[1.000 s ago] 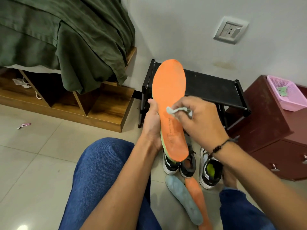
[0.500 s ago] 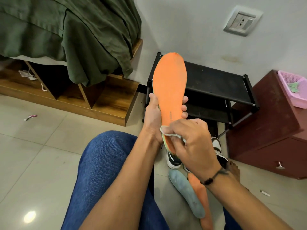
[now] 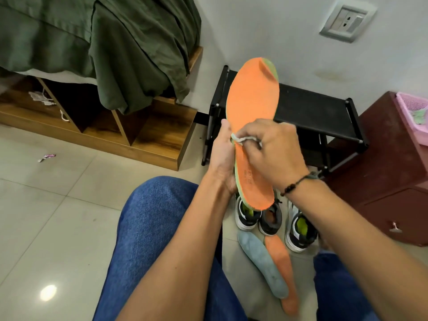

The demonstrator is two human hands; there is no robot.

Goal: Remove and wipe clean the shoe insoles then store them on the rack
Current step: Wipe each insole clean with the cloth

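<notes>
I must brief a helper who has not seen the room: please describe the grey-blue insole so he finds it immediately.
Start at the black metal shoe rack against the wall. On the floor tiles before it, nearer than the sneakers, lie two insoles touching; the grey-blue foam insole is the left one.

bedding: green blanket draped over wooden bed frame
wall: socket
right: maroon cabinet, pink basket on top

Tiled floor carries: three sneakers at 5 o'clock, touching; grey insole and orange insole side by side just below them; black shoe rack at 2 o'clock; scrap of wrapper at 9 o'clock.
</notes>
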